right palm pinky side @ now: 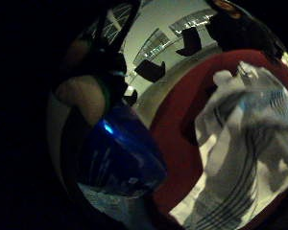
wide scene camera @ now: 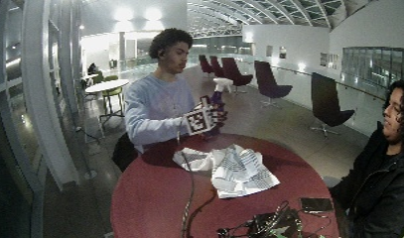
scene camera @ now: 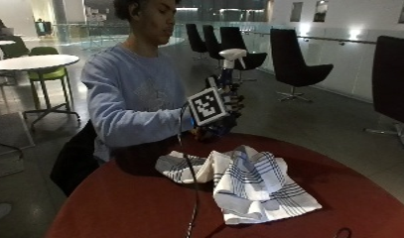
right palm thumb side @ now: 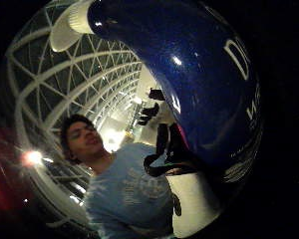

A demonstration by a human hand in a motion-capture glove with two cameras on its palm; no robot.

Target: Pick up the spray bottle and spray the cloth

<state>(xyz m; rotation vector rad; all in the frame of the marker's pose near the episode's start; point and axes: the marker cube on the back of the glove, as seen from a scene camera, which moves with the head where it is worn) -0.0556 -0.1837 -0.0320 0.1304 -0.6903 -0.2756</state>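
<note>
Hand: outside view, gloved hand (scene camera: 221, 111) curled round bottle (scene camera: 226, 67), lifted above cloth (scene camera: 251, 181) on table (scene camera: 122, 208).
Palm views: glossy blue bottle (right palm thumb side: 199, 74) fills frame; likely slippery, rigid; grip its neck.

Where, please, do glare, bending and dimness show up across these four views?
In the thumb side palm view, bright glints sit on the blue spray bottle and the roof lattice bows into curves; in the little finger side palm view, the striped cloth is smeared and stretched on the red table; the outside view is dim, the table nearly black toward its near edge; the wide outside view has ceiling lights blown out.
</note>
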